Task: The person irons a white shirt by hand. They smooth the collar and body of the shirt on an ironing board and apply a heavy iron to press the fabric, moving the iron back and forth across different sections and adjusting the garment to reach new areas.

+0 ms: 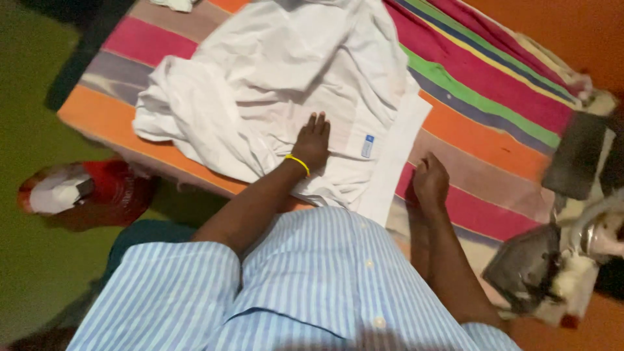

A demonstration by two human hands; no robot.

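A white shirt (279, 71) lies spread and partly crumpled on a bright striped cloth (481, 97). My left hand (313, 142), with a yellow band at the wrist, presses flat on the shirt near its collar and a small blue label (367, 146). My right hand (430, 182) is closed in a loose fist at the edge of the shirt's straight white band (396, 156); whether it pinches the fabric is unclear. I wear a blue and white striped shirt.
A clothes iron (526, 270) rests at the right on a worn pad. A dark flat object (575, 156) lies beyond it. On the green floor at the left sits a red bag (97, 192) with white material.
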